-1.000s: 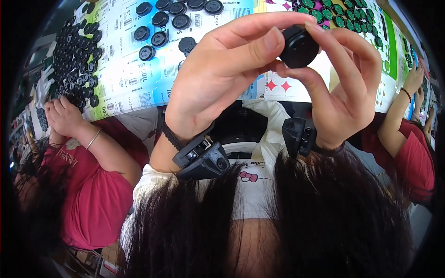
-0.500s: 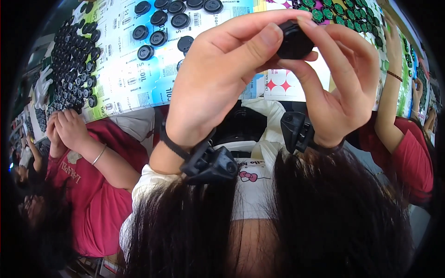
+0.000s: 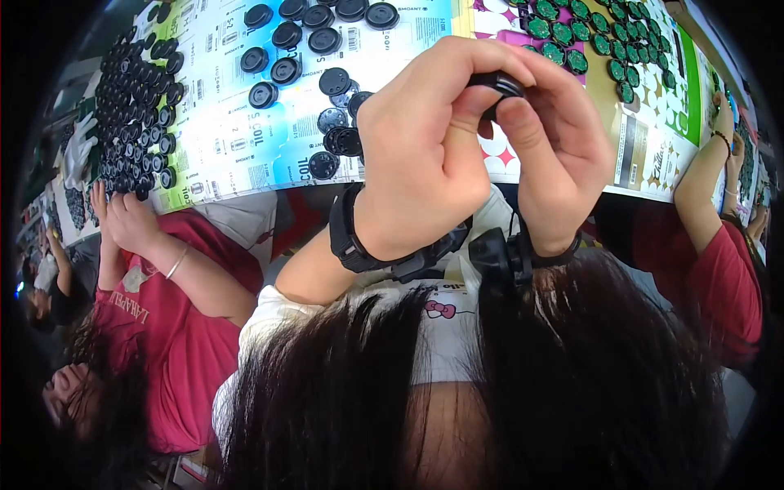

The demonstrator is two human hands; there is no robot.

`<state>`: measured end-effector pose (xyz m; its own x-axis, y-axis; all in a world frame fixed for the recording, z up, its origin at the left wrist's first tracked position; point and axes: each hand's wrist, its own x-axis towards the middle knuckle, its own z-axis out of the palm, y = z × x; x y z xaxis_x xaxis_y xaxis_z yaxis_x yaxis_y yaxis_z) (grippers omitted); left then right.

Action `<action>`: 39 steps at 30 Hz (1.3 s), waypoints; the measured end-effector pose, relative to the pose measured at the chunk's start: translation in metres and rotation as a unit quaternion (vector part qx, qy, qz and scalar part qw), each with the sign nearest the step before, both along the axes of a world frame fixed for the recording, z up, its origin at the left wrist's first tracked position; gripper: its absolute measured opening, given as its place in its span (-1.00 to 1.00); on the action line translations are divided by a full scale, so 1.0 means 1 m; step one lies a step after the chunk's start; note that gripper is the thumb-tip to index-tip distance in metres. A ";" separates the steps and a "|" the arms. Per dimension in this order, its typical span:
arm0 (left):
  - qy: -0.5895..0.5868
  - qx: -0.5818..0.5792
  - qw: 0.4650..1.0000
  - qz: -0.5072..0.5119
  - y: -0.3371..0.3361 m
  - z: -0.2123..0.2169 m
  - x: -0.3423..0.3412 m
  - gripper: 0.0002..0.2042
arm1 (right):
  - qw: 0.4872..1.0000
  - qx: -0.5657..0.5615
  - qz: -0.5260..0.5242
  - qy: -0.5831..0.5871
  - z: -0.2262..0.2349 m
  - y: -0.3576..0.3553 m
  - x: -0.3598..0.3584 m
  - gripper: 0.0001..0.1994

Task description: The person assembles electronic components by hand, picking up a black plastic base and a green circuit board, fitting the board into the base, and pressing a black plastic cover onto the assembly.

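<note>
My left hand (image 3: 425, 155) and my right hand (image 3: 559, 155) are raised together in front of the table, fingertips meeting on one small black round cap (image 3: 496, 82). Only the cap's upper rim shows; the fingers hide the rest. Each wrist carries a black strapped device: the left wrist device (image 3: 371, 245) and the right wrist device (image 3: 500, 255). Behind my hands, several loose black round caps (image 3: 286, 39) lie on printed paper sheets (image 3: 229, 155) covering the table.
A dense patch of small black caps (image 3: 135, 114) sits at the table's far left, and green round parts (image 3: 588, 37) in rows at the upper right. A co-worker in red (image 3: 163, 327) sits on the left, another co-worker's arm (image 3: 702, 180) on the right. My dark hair (image 3: 490, 392) fills the lower view.
My fingers have closed tighter around the black cap, hiding more of it, and both hands have shifted slightly. The left co-worker's hands have moved up toward the table edge.
</note>
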<state>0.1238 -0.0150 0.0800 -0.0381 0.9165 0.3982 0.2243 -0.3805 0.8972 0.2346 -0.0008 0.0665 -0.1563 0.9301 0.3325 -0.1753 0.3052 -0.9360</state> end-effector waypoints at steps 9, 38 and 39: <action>-0.056 -0.105 0.992 -0.029 0.009 0.000 -0.008 -0.82 | 0.999 -0.052 -0.006 0.011 -0.002 0.005 -0.006 -0.73; 0.415 0.117 0.901 -0.051 0.093 -0.026 -0.007 -0.82 | 0.922 -0.016 -0.025 -0.385 -0.024 0.030 0.038 -0.84; 0.421 -0.034 0.902 -0.087 0.097 -0.036 0.002 -0.76 | 0.933 -0.064 -0.048 -0.350 -0.022 0.025 0.047 -0.85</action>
<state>0.1260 0.0816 0.0442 0.3988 0.9026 0.1619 0.7793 -0.4267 0.4589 0.2813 0.0238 0.0448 -0.2069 0.9762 0.0651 0.5154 0.1654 -0.8408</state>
